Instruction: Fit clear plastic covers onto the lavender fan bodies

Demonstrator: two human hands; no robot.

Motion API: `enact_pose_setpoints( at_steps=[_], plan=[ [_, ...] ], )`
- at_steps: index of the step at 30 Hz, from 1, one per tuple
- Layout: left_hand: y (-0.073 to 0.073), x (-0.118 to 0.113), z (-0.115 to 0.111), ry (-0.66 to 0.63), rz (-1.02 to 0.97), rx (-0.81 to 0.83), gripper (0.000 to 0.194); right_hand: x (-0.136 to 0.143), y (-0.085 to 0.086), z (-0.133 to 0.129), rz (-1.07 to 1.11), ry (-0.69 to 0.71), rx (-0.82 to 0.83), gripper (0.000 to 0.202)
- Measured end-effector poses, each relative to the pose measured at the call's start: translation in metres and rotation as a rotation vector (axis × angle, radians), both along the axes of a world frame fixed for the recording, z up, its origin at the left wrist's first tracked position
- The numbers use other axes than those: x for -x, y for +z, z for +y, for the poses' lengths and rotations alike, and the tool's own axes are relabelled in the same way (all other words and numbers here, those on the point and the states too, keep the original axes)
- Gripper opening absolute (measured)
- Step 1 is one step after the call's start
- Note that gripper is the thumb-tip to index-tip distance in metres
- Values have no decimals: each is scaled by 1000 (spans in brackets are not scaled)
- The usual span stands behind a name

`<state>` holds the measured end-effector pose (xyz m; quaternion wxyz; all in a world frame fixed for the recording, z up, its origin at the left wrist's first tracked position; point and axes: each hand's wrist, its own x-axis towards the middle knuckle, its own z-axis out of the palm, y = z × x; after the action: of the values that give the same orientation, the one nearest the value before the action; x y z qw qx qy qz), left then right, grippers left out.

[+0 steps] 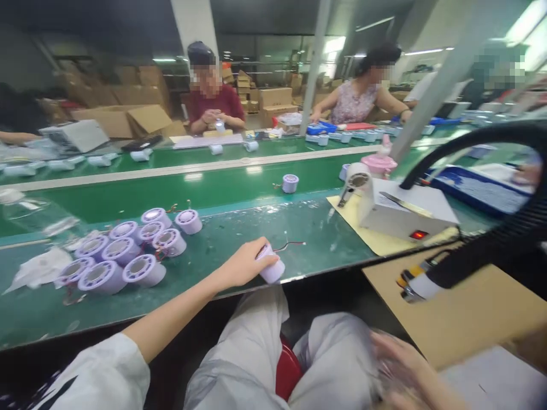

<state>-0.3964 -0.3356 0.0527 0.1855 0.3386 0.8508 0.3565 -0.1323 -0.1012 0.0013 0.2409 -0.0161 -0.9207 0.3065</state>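
My left hand grips a lilac cylindrical part at the front edge of the green work surface. A thin wire with a small connector sticks out from that part to the right. Low on the right, beside my knee, my right hand is smeared by motion; something clear like plastic seems to be at it, but its fingers cannot be made out. To the left of my left hand stands a group of several similar lilac parts, some with wires.
A grey-white box with a red switch sits on yellow paper at the right. A black hose arches down beside it. One lilac part lies on the green belt. People work across it.
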Motion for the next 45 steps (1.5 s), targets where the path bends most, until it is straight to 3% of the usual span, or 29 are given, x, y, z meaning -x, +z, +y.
enact_pose_setpoints(
  at_steps=[3, 6, 9, 12, 14, 17, 20, 23, 26, 29, 30, 32, 34, 36, 40, 45],
  plan=[
    [-16, -29, 30, -268, -264, -103, 32, 10, 9, -33, 39, 11, -232, 49],
    [-26, -56, 51, -503, -460, -135, 31, 27, 18, -48, 29, -142, -413, 50],
    [-24, -70, 60, -633, -505, -141, 22, 27, 21, -42, -116, -147, -373, 42],
    [-18, -75, 61, -614, -338, -149, 19, 15, 23, -36, -268, -58, -43, 17],
    [-19, -79, 60, -571, -233, -177, 28, 8, 26, -37, -311, -63, 188, 3],
    [-30, -83, 59, -555, -144, -273, 54, 6, 32, -42, -301, -125, 443, 27],
    [-43, -85, 60, -570, -77, -333, 61, 10, 35, -42, -277, -195, 646, 34],
    [-49, -86, 59, -619, -152, -304, 68, 13, 32, -37, -261, -248, 808, 35],
    [-49, -90, 56, -610, -411, -288, 67, 12, 28, -32, -213, -258, 951, 36],
    [-48, -94, 51, -503, -703, -342, 67, 6, 25, -31, -149, -139, 922, 22],
    [-47, -94, 50, -463, -783, -358, 68, 3, 24, -32, -138, -93, 836, 18],
    [-45, -95, 47, -416, -898, -348, 68, -3, 23, -34, -130, -24, 611, 30],
    [-42, -94, 45, -430, -913, -304, 68, -9, 21, -35, -131, 13, 426, 36],
    [-39, -93, 44, -482, -846, -265, 72, -14, 21, -36, -131, 41, 355, 35],
    [-35, -91, 41, -578, -716, -312, 78, -18, 25, -36, -158, 39, 402, 41],
    [-33, -91, 39, -636, -620, -360, 74, -17, 34, -38, -250, 33, 632, 43]
  ],
)
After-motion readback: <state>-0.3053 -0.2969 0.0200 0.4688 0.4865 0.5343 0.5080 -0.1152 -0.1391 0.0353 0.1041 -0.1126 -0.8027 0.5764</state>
